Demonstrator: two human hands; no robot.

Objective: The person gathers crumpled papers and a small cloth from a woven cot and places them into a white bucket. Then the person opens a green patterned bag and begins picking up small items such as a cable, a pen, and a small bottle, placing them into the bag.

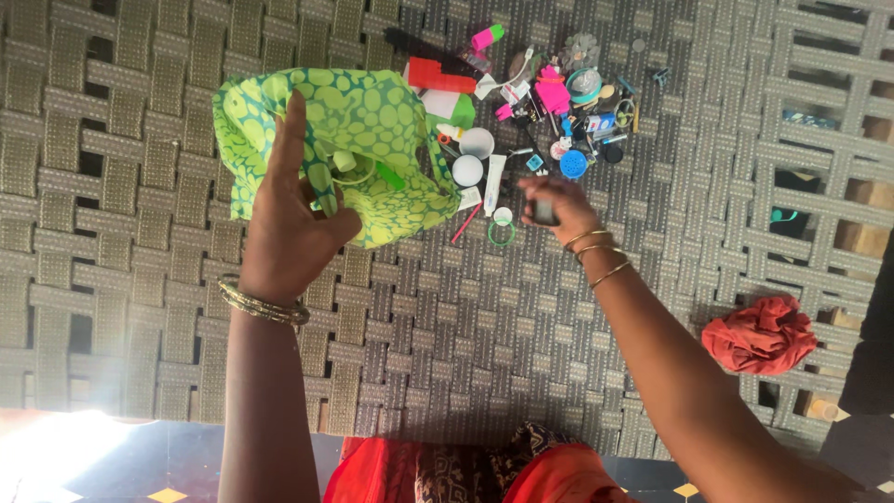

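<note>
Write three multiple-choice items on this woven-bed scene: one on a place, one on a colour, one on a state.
1. Where does the crumpled red cloth lie?
A. to the right of the right forearm
B. inside the bag
C. under the left hand

2. What colour is the spotted cloth bag?
A. blue
B. green
C. white

3. What is the right hand doing?
A. lying flat and empty
B. gripping the red cloth
C. holding a small dark object

Answers:
1 A, it sits alone on the woven surface, right of that arm.
2 B, green with paler green spots.
3 C, its fingers close on the object beside the pile of small items, while the left hand holds the bag's mouth open.
</note>
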